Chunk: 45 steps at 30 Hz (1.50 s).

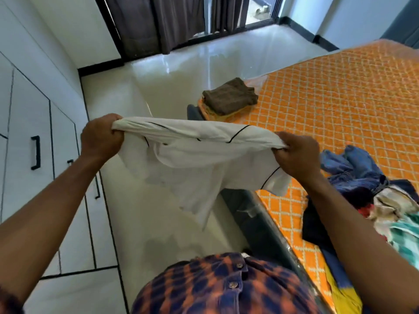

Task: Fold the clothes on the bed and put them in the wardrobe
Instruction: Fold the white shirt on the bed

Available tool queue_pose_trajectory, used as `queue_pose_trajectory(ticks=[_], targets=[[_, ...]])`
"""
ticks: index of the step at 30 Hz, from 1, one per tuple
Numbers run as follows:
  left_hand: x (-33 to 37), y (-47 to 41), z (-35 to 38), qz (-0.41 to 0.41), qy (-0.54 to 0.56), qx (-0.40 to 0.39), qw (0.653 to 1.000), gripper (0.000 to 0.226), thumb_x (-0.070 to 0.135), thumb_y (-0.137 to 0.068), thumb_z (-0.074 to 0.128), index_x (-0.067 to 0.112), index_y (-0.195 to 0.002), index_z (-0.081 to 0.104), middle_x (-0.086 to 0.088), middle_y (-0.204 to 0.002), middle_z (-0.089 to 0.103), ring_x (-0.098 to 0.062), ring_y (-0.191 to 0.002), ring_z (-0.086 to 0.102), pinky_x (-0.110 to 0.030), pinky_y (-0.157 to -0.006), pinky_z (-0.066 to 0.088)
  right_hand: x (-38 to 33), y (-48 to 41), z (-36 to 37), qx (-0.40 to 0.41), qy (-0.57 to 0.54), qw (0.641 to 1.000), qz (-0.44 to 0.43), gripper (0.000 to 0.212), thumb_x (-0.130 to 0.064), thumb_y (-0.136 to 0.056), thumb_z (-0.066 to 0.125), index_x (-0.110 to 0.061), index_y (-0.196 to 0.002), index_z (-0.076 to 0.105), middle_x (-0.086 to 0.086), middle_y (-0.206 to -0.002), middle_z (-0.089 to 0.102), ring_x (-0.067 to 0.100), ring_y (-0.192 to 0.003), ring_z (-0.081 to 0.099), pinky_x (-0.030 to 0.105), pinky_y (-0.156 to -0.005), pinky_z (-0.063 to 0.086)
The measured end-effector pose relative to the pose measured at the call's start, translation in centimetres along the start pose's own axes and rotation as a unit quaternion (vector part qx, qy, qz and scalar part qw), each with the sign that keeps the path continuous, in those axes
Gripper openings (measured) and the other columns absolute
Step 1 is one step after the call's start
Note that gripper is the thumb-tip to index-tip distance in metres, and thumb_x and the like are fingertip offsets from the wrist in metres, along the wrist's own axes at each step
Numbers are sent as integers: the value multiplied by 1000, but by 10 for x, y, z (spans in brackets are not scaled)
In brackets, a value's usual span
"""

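- Head view: the white shirt [192, 150], trimmed with thin dark piping, hangs in the air between both hands. It is over the floor [181, 64], just beside the edge of the bed [340, 98], and its lower part droops loose and creased.
- The left grip [99, 134] is clenched round one bunched end of the shirt. The right grip [297, 155] is clenched round the other end, fingers curled into the cloth.
- A folded stack [229, 98] sits at the bed's corner. It is well apart from the unfolded heap [362, 177] on the bed at the right.
- The wardrobe [27, 132] on the left shows its doors closed.
- The step in hand looks like opening the shirt out for folding.
- To do it well, I would swap the fistfuls for a pinch at each shoulder seam and pull the cloth taut.
- The shirt could then be laid flat on the bare bedcover between stack and heap before the sleeves are turned in.
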<state>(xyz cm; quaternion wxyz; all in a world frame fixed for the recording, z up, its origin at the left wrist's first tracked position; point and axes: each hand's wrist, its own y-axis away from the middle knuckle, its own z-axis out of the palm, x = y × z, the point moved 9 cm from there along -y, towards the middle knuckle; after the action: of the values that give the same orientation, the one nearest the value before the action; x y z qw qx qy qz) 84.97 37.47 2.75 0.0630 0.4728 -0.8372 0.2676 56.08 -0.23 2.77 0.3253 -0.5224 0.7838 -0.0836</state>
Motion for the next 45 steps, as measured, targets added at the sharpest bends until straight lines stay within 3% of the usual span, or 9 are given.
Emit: queue_pose_trajectory(ticks=[6,11,21,26,29,32,38,42,45], targets=[[-66,17,-23,-138,116,71,981,32,9,-92,46,2,-118,63,-23,-110,68,-41,-100,63,-39,-80,47,-13,29,20,96,-88,972,193,22,-26,-82,53,-16,-62,54,-2,-51,42,16,-52,40,35,-51,23],[-49,16,0,-39,118,-62,990,28,18,-96,53,9,-117,68,-18,-110,71,-38,-102,65,-39,-84,48,8,51,26,96,-106,940,309,31,-30,-86,48,-19,-58,44,-4,-54,40,14,-51,36,34,-53,25],[8,4,30,132,65,-213,966,72,69,-90,30,17,-100,78,-13,-89,73,-32,-81,63,-36,-66,42,69,139,-7,99,59,871,477,42,-38,-91,44,-11,-106,72,15,-103,67,40,-93,62,38,-73,42],[24,-13,34,153,33,-135,978,65,57,-102,29,11,-104,74,-18,-91,67,-42,-86,60,-42,-66,44,80,174,2,236,-196,754,580,39,-29,-93,44,-18,-120,71,13,-109,67,36,-91,69,40,-64,60],[19,-21,35,45,50,-73,995,63,50,-106,31,1,-105,70,-26,-94,62,-45,-88,58,-46,-70,44,55,164,8,322,-383,671,547,27,-20,-102,45,-26,-108,71,8,-100,71,28,-84,72,38,-59,62],[1,-11,59,-177,92,-91,976,62,51,-106,29,2,-112,67,-26,-111,66,-44,-102,62,-47,-84,49,34,159,13,338,-411,666,523,30,-16,-100,40,-27,-101,68,10,-103,71,29,-91,71,41,-62,62],[5,34,113,-488,495,14,719,46,45,-107,37,13,-136,55,-11,-126,60,-32,-104,65,-47,-73,62,46,192,-1,364,-239,724,535,15,-34,-86,48,-29,-87,62,6,-100,65,26,-94,60,51,-89,52],[49,21,135,-444,487,105,745,32,40,-105,41,19,-95,64,-4,-102,66,-25,-98,67,-50,-89,59,70,201,-4,401,-275,698,526,27,-30,-102,45,-37,-116,67,7,-135,59,20,-122,58,35,-103,49],[103,-15,175,-404,449,91,792,60,55,-97,37,4,-110,67,-13,-115,70,-26,-108,67,-45,-98,53,105,187,-19,443,-260,686,515,30,-29,-105,41,-31,-127,62,1,-140,55,14,-127,55,31,-107,46]])
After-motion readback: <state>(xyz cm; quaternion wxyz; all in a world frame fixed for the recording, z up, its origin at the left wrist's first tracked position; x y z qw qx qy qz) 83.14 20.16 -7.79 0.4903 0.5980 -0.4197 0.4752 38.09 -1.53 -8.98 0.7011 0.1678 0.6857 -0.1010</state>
